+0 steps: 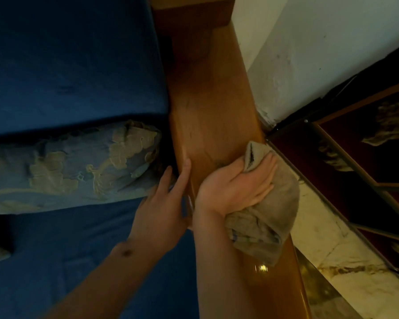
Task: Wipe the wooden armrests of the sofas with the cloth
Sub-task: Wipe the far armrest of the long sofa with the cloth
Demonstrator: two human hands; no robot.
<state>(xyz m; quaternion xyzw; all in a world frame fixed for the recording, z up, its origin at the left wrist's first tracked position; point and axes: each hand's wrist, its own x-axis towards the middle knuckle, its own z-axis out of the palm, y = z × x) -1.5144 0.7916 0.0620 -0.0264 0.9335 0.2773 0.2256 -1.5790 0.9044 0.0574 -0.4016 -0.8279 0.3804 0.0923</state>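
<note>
Head camera, looking down: a glossy wooden armrest (214,116) runs from the top of the frame to the bottom, beside a dark blue sofa seat (74,65). The right hand (237,187) lies flat, fingers spread, pressing a grey-beige cloth (270,217) onto the armrest's top near its right edge; the cloth bunches under and behind the palm. The left hand (166,201) is open, fingers extended along the armrest's inner side, holding nothing. A blue cushion with pale embroidery (78,166) lies against that inner side. White wall (309,54) and marble floor (336,238) are on the right.
</note>
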